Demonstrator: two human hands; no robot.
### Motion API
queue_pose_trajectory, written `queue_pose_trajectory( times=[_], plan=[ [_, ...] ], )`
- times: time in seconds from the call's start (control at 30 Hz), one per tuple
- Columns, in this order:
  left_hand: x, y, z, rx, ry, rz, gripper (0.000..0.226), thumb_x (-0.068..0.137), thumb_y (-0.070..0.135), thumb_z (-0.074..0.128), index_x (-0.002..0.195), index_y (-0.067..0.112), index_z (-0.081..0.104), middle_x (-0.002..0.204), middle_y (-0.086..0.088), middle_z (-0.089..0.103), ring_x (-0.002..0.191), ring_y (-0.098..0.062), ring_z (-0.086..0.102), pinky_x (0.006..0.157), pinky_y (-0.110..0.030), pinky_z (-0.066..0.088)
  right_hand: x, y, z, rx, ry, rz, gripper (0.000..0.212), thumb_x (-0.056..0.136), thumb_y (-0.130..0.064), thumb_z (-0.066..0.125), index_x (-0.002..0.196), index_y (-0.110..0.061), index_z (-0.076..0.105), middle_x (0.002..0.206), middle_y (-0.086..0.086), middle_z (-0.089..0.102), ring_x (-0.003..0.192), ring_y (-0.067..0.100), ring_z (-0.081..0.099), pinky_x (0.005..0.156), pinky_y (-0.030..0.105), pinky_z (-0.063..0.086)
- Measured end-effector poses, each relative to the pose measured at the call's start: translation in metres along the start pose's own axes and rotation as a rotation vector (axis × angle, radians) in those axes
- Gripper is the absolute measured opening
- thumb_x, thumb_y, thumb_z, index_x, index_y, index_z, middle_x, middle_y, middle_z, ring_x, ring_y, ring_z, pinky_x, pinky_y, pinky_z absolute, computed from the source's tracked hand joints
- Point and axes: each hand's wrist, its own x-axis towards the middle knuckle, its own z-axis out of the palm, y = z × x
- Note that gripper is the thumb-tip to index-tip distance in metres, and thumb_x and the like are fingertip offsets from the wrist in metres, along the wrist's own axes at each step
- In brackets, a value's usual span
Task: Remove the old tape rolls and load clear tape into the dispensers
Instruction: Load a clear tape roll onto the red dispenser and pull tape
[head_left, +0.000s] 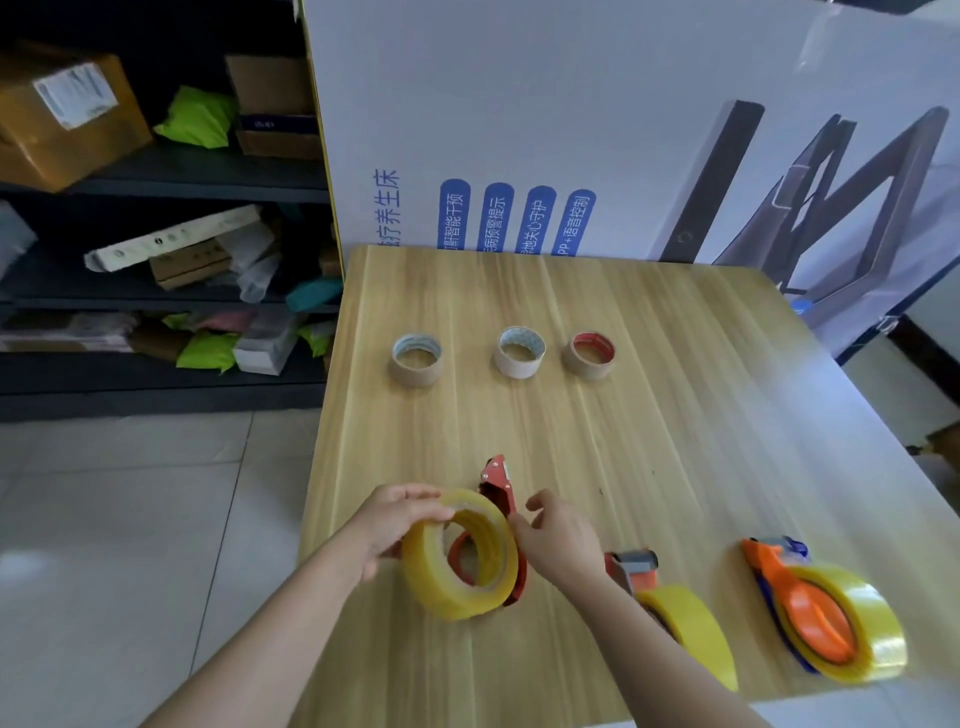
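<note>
Your left hand (400, 525) grips the clear tape roll (460, 556) by its upper rim, holding it over the hub of the red dispenser (496, 491) near the table's (649, 415) near-left edge, while your right hand (558, 540) pinches the roll's right side. To the right lie two loaded dispensers, a grey-headed one (675, 608) and an orange one (826, 608). Three spent cores (519, 352) stand in a far row

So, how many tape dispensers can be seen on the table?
3. The red dispenser stands at the near left between both hands, the grey-topped dispenser lies beside the right forearm, and the orange dispenser lies at the near right. None seems hidden.
</note>
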Motion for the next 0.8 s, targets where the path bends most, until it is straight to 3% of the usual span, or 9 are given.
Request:
queue_pose_trajectory(
  times=[0.13, 0.23, 0.33, 0.53, 0.67, 0.8],
  plan=[
    [0.01, -0.013, 0.003, 0.032, -0.02, -0.03, 0.029, 0.074, 0.018, 0.077, 0.103, 0.023, 0.074, 0.097, -0.006, 0.074, 0.089, -0.021, 0.065, 0.075, -0.03, 0.05, 0.006, 0.014, 0.016, -0.128, -0.1, 0.021, 0.037, 0.093, -0.041, 0.047, 0.122, -0.019, 0.057, 0.104, 0.0, 0.068, 0.091, 0.019, 0.063, 0.067, 0.029, 0.049],
    [0.014, -0.014, 0.006, 0.004, -0.034, -0.044, 0.027, 0.077, 0.015, 0.074, 0.103, 0.023, 0.074, 0.095, -0.005, 0.074, 0.083, -0.017, 0.063, 0.068, -0.026, 0.046, 0.009, 0.015, 0.016, -0.217, -0.1, -0.032, 0.027, 0.093, -0.028, 0.046, 0.106, -0.015, 0.065, 0.093, 0.002, 0.068, 0.084, 0.022, 0.063, 0.069, 0.032, 0.053],
    [0.019, -0.009, 0.01, 0.035, -0.079, -0.036, 0.026, 0.078, 0.015, 0.073, 0.103, 0.023, 0.074, 0.097, -0.006, 0.074, 0.083, -0.017, 0.063, 0.068, -0.026, 0.045, 0.015, 0.016, 0.011, -0.277, -0.061, -0.08, 0.024, 0.095, -0.022, 0.045, 0.102, -0.015, 0.067, 0.091, 0.003, 0.068, 0.08, 0.023, 0.063, 0.063, 0.031, 0.052],
    [0.036, 0.005, 0.019, 0.168, -0.121, -0.03, 0.021, 0.08, 0.017, 0.072, 0.1, 0.023, 0.074, 0.095, -0.006, 0.075, 0.085, -0.018, 0.067, 0.071, -0.026, 0.05, 0.024, 0.023, 0.001, -0.419, -0.039, -0.16, 0.024, 0.099, -0.02, 0.042, 0.11, -0.021, 0.063, 0.103, 0.001, 0.065, 0.092, 0.023, 0.063, 0.062, 0.029, 0.044],
    [0.04, 0.017, 0.015, 0.223, -0.164, -0.049, 0.021, 0.081, 0.012, 0.07, 0.099, 0.022, 0.075, 0.086, -0.005, 0.076, 0.064, -0.009, 0.066, 0.053, -0.015, 0.048, 0.032, 0.029, -0.002, -0.441, 0.015, -0.181, 0.027, 0.098, -0.017, 0.041, 0.107, -0.022, 0.066, 0.1, 0.001, 0.063, 0.087, 0.022, 0.056, 0.063, 0.029, 0.042],
    [0.043, 0.013, 0.019, 0.102, -0.2, -0.033, 0.03, 0.075, 0.013, 0.076, 0.103, 0.024, 0.074, 0.086, -0.002, 0.074, 0.067, -0.009, 0.066, 0.062, -0.02, 0.048, 0.038, 0.031, -0.004, -0.36, 0.035, -0.164, 0.027, 0.1, -0.026, 0.042, 0.112, -0.025, 0.066, 0.105, 0.001, 0.066, 0.099, 0.023, 0.059, 0.067, 0.029, 0.047]
  ],
)
